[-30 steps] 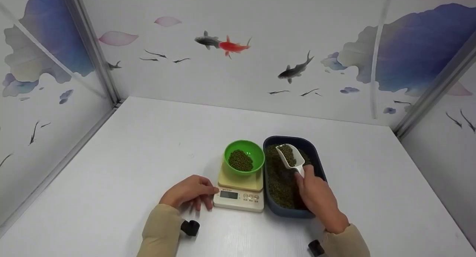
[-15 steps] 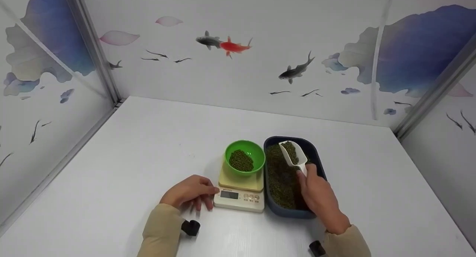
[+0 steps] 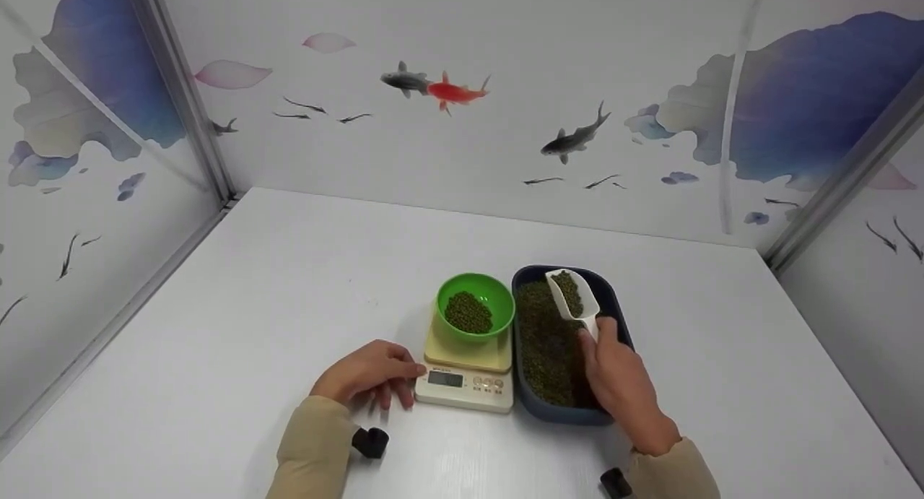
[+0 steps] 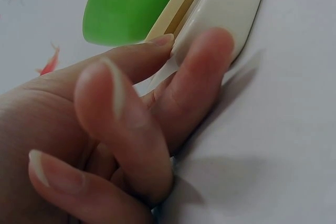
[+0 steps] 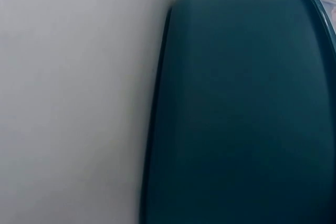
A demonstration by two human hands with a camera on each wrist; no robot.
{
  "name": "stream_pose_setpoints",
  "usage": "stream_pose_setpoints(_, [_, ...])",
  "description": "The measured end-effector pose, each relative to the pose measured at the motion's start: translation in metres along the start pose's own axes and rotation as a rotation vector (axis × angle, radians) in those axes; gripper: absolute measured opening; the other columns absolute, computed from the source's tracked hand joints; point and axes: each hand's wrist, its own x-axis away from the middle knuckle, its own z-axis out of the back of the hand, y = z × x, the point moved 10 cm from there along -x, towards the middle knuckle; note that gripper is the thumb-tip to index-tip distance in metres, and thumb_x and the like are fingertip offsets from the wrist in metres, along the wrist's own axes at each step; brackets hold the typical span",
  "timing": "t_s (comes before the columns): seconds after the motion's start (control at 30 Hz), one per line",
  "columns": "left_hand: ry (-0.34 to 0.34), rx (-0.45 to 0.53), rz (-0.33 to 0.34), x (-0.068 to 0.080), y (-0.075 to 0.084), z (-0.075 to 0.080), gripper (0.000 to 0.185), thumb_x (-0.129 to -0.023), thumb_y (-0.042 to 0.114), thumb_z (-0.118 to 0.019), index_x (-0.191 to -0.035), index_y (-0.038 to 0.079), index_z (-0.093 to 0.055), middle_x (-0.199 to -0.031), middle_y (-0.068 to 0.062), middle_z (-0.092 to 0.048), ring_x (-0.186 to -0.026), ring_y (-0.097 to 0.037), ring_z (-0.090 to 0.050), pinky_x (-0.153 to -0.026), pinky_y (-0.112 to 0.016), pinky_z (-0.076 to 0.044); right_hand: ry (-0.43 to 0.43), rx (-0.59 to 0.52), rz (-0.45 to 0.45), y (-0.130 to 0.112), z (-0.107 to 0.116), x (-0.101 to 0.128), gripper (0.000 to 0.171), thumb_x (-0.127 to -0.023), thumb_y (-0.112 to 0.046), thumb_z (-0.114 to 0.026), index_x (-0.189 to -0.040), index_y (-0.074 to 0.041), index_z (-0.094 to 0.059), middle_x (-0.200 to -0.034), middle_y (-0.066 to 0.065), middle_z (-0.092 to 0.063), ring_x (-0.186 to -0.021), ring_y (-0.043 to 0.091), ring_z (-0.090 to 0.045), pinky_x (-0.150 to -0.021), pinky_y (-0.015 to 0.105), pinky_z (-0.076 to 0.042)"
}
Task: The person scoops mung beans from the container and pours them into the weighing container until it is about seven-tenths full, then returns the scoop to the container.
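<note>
My right hand (image 3: 617, 369) grips the handle of a white scoop (image 3: 587, 305) over the dark blue tub (image 3: 570, 414). Small green beans, which look like mung beans (image 3: 568, 291), lie in the scoop; more fill the tub. Left of the tub, a green bowl (image 3: 498, 297) with some beans stands on a kitchen scale (image 3: 462, 396). My left hand (image 3: 368, 372) rests by the scale's front left corner, its thumb touching the edge and its fingers loosely bent. In the right wrist view the tub's outer wall (image 5: 252, 98) hides the hand and scoop.
White tabletop (image 3: 310, 268) surrounds the scale and tub. Printed panels with fish and leaves (image 3: 498, 152) stand at the back and on both sides. The scale's display (image 3: 445, 379) is too blurred to read.
The scoop with its beans has shifted slightly right and away from me over the tub, turning a little in my right hand. My left hand and the bowl stay put.
</note>
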Motion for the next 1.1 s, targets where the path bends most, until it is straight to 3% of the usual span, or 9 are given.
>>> stream_pose_setpoints(0.7, [0.0,0.013,0.008,-0.0016,0.0002,-0.0004,0.036,-0.078,0.043,-0.064,-0.088,0.009,-0.061,-0.07,-0.012,-0.067,-0.04,-0.012,-0.05,-0.037,-0.022,-0.033,0.007,0.019,-0.014,0.0016,0.0009,-0.0001,0.034,-0.096,-0.038,-0.035,-0.113,-0.009,-0.031,-0.052,0.003,-0.042,-0.04,0.017,-0.038,-0.044,0.031,-0.03])
stream_pose_setpoints(0.93, [-0.006,0.027,0.002,-0.0004,0.0002,-0.002,0.035,-0.079,0.041,-0.064,-0.089,0.007,-0.061,-0.071,-0.012,-0.067,-0.04,-0.011,-0.05,-0.037,-0.022,-0.034,-0.007,0.043,-0.017,0.0016,-0.0012,0.0005,0.043,-0.094,-0.045,-0.031,-0.117,-0.008,-0.03,-0.052,0.002,-0.042,-0.043,0.016,-0.04,-0.046,0.032,-0.03])
stream_pose_setpoints(1.1, [-0.013,0.039,-0.013,-0.0001,0.0018,-0.0024,0.035,-0.079,0.04,-0.064,-0.089,0.006,-0.06,-0.071,-0.013,-0.067,-0.04,-0.011,-0.05,-0.037,-0.022,-0.034,0.035,0.044,0.039,-0.0039,0.0023,0.0002,0.033,-0.095,-0.038,-0.037,-0.11,-0.009,-0.033,-0.052,0.0,-0.04,-0.042,0.015,-0.038,-0.045,0.031,-0.03])
